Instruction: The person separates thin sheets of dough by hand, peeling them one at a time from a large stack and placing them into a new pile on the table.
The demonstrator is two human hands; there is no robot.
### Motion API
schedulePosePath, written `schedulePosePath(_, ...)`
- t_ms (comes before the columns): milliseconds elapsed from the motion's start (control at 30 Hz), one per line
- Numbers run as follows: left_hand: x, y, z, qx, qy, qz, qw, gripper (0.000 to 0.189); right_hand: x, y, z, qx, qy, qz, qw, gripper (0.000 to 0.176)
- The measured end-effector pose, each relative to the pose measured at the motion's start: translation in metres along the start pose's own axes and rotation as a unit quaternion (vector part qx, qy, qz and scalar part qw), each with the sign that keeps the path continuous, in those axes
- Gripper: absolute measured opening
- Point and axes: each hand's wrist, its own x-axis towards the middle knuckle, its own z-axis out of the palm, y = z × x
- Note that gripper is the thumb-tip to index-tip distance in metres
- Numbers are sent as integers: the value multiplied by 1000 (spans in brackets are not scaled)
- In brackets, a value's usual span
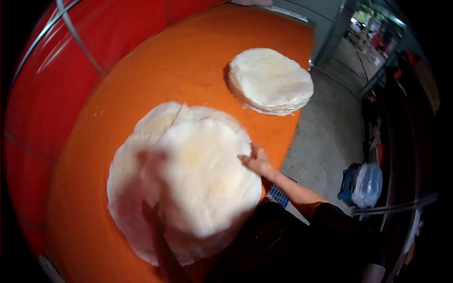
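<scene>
A large, thin, round white sheet (pixel 207 165), like flatbread or rice paper with pale yellow patches, lies tilted over a pile of similar round sheets (pixel 127 203). My right hand (pixel 257 161) pinches its right edge, with the thumb on top and the fingers at the rim. At its left edge is my left hand (pixel 153 181), smeared by motion, so its grip cannot be made out. The near part of the upper sheet is blurred too.
Another stack of round white sheets (pixel 271 80) sits farther back on the orange tabletop (pixel 188 56). A red tiled wall (pixel 61 94) borders the left. Right of the table are grey floor (pixel 321 122), a blue crate (pixel 278 195) and a clear plastic bag (pixel 368 185).
</scene>
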Motion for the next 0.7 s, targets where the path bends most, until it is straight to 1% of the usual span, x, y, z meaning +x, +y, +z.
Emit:
schedulePosePath(33, 0, 31, -2, -30, -3, 33, 999, 59, -2, -17, 1, 34, 20, -68, 997, 36)
schedulePosePath(67, 0, 62, -4, -60, -8, 65, 996, 58, 0, -37, -9, 19, -49, -32, 998, 31)
schedulePosePath(100, 0, 93, -7, -90, -15, 97, 991, 58, 4, -76, -23, -80, -84, -17, 993, 29)
schedulePosePath(167, 11, 115, -1, -162, -39, 181, 969, 59, 32, -109, -49, -101, -130, -65, 984, 30)
schedulePosePath(200, 18, 149, 10, -174, -42, 138, 974, 58, 53, -117, -63, -86, -118, -116, 983, 29)
schedulePosePath(267, 35, 263, 55, -198, -47, 49, 978, 54, 105, -128, -100, -57, -92, -217, 970, 28)
schedulePosePath(300, 42, 311, 84, -206, -51, 3, 977, 52, 139, -130, -124, -30, -85, -302, 949, 28)
schedulePosePath(333, 47, 346, 118, -264, -20, 38, 964, 46, 171, -139, -154, -49, -95, -293, 950, 28)
schedulePosePath(367, 62, 354, 141, -270, -28, 56, 961, 47, 201, -153, -186, -58, -90, -285, 952, 27)
schedulePosePath(400, 74, 368, 168, -296, -34, 65, 952, 46, 226, -169, -215, -38, -71, -288, 954, 28)
schedulePosePath(433, 86, 384, 200, -326, -41, 75, 942, 46, 256, -182, -244, -76, -59, -294, 951, 26)
schedulePosePath(467, 94, 399, 232, -344, -40, 76, 935, 45, 294, -180, -266, -38, -76, -244, 966, 22)
schedulePosePath(500, 100, 413, 263, -361, -41, 77, 928, 44, 321, -183, -291, -27, -92, -228, 969, 19)
schedulePosePath(533, 105, 425, 296, -378, -45, 63, 923, 44, 344, -180, -313, -41, -81, -220, 971, 17)
schedulePosePath(567, 106, 429, 329, -394, -48, 48, 916, 44, 376, -162, -331, -15, -106, -207, 972, 17)
schedulePosePath(633, 111, 384, 394, -419, -64, -23, 905, 50, 432, -101, -355, -22, -114, -152, 982, 19)
schedulePosePath(700, 99, 341, 456, -349, -34, 10, 936, 54, 458, -34, -361, -114, -133, -52, 983, 29)
